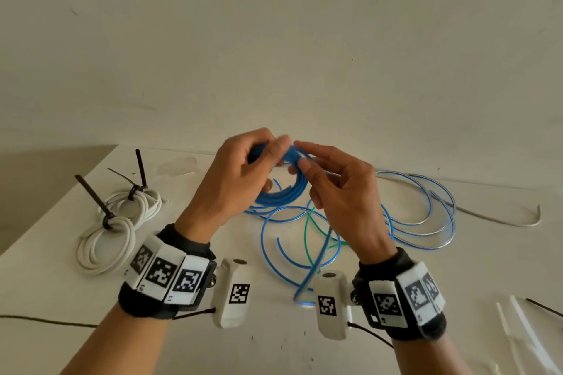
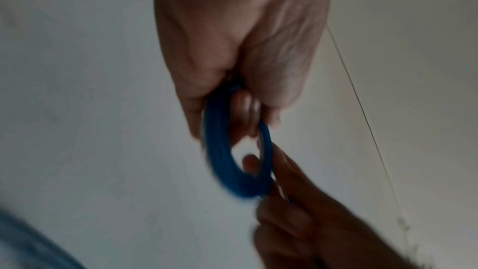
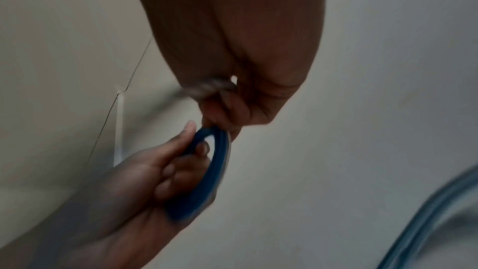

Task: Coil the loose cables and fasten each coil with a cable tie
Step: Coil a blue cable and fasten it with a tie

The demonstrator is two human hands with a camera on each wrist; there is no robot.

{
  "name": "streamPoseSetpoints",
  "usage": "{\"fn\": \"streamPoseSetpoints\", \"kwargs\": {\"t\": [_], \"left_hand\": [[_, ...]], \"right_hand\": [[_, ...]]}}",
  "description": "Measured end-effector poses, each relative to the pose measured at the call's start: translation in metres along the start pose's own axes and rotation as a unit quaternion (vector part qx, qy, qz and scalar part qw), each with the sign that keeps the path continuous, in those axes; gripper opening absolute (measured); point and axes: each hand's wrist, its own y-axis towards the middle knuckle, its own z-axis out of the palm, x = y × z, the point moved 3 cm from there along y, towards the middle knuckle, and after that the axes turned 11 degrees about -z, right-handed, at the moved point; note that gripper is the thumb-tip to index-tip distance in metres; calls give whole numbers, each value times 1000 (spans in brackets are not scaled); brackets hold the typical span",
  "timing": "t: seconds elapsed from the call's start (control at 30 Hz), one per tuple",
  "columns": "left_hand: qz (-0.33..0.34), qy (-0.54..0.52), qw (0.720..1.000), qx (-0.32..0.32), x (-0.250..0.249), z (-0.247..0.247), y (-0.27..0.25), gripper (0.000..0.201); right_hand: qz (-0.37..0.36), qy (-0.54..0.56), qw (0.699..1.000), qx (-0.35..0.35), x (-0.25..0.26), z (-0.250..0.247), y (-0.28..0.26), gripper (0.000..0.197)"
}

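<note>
Left hand [image 1: 234,173]: fingers curled round the blue coil [image 1: 280,192], held above desk [image 1: 274,350] centre.
Right hand [image 1: 338,189]: pinching the same coil's rim at its 3 o'clock.
Loose blue cable [image 1: 426,219]: trailing on the desk toward 4 o'clock, over a green cable [image 1: 307,237].
White coils [image 1: 122,222]: tied, at 9 o'clock.
White cable ties [image 1: 518,323]: unused, at 5 o'clock.
Risk: turns likely spring apart if either grip slackens; trailing cable may snag the green one.
Head view alone shows desk contents; wrist views, blurred, show fingers through the coil.
</note>
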Motion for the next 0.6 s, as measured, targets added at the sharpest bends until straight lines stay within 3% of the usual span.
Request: {"fn": "streamPoseSetpoints", "kwargs": {"t": [0.13,0.3,0.47,0.6], "left_hand": [[-21,-220,974,-55,-4,7,0,38],[-106,-388,914,-45,-4,9,3,37],[-84,-376,918,-91,-2,15,-1,37],[-73,-365,924,-91,-3,21,-3,37]], "right_hand": [[-2,85,994,-66,6,11,-3,27],[-3,117,987,-107,9,8,-4,26],[7,106,989,-101,10,10,-6,28],[-20,73,990,-117,12,7,-6,16]]}}
